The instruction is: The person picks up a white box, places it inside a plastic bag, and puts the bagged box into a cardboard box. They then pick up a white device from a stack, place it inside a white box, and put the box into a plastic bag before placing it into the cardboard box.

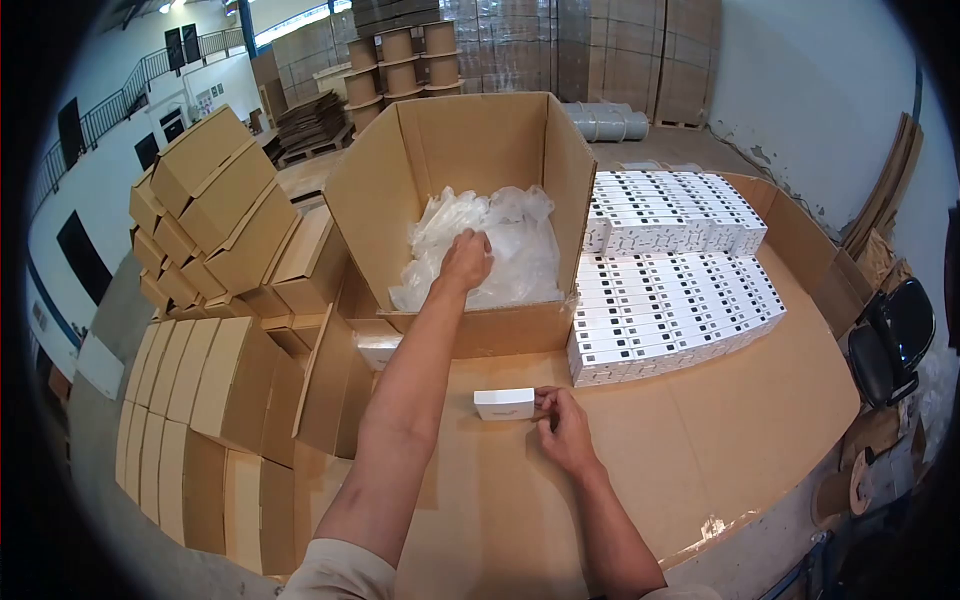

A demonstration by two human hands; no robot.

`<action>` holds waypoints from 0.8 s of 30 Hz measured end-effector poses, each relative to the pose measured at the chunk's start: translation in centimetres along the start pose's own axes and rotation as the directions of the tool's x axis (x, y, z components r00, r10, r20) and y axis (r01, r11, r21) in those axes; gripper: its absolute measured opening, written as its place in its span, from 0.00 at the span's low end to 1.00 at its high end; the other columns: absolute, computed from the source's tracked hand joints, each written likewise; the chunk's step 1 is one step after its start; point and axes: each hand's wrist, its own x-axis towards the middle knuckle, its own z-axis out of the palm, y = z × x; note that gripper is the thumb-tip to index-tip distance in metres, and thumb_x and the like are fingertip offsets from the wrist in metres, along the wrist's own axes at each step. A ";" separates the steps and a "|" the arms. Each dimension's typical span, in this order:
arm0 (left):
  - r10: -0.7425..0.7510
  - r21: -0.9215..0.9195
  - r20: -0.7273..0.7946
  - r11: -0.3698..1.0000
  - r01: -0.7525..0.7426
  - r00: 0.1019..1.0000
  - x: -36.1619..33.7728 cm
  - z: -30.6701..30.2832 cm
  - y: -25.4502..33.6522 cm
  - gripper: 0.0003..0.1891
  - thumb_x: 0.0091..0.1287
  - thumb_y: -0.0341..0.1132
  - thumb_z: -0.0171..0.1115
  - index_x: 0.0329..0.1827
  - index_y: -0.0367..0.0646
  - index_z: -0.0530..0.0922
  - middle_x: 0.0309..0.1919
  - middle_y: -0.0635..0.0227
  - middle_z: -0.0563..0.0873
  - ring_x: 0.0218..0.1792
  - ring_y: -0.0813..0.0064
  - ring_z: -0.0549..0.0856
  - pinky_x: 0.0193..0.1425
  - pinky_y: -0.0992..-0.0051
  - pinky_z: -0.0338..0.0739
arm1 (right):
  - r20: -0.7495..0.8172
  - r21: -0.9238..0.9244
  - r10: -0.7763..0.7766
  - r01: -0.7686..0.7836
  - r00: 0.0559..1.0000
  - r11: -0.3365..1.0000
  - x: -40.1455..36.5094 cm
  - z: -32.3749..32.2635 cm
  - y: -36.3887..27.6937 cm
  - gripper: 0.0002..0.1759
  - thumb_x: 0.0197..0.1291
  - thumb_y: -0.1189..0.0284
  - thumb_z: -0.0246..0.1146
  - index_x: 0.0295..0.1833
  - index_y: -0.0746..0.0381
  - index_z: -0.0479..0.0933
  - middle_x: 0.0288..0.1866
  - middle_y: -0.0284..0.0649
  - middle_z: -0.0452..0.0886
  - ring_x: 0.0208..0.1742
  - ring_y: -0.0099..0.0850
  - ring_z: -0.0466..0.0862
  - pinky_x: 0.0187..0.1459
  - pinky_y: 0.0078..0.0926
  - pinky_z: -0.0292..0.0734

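Observation:
My left hand (467, 262) reaches into a large open cardboard box (470, 330), its fingers curled into the heap of clear plastic bags (515, 255). The fingers appear pinched on a plastic bag, though the fingertips are partly hidden. On the cardboard-covered table in front of that box, a small white box (504, 404) stands with its printed face toward me. My right hand (567, 430) grips its right end between thumb and fingers.
Stacked rows of white boxes (670, 300) stand on the right of the cardboard-covered table (690, 440). Brown cartons (225, 380) are piled at left. An upright cardboard flap (335, 385) stands beside my left forearm. A black chair (888, 335) is beyond the right edge.

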 end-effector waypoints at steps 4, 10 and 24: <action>0.186 0.041 -0.159 0.982 -0.182 0.970 -0.5 1.6 0.0 0.17 0.65 0.32 0.70 0.55 0.37 0.84 0.47 0.44 0.89 0.54 0.46 0.87 0.59 0.54 0.82 | 0.005 -0.001 -0.016 0.016 1.000 1.000 0.1 -0.3 -0.4 0.13 0.55 0.88 0.57 0.44 0.65 0.66 0.57 0.51 0.83 0.57 0.45 0.87 0.54 0.37 0.82; 0.055 -0.059 -0.028 0.997 -0.056 0.998 -0.1 -0.4 1.2 0.18 0.64 0.35 0.76 0.51 0.32 0.83 0.41 0.39 0.88 0.49 0.40 0.87 0.55 0.52 0.81 | 0.007 0.003 -0.006 0.006 1.000 1.000 0.2 -0.4 -0.2 0.13 0.55 0.88 0.57 0.45 0.66 0.66 0.54 0.51 0.84 0.55 0.45 0.87 0.53 0.36 0.82; -0.217 -0.418 -0.273 0.904 0.087 0.937 -0.1 -2.3 3.5 0.26 0.74 0.52 0.65 0.50 0.31 0.75 0.42 0.35 0.86 0.45 0.37 0.85 0.54 0.51 0.77 | 0.004 -0.022 -0.012 0.013 1.000 1.000 0.1 -0.4 -0.4 0.12 0.57 0.87 0.58 0.45 0.65 0.68 0.53 0.49 0.85 0.49 0.43 0.87 0.50 0.35 0.82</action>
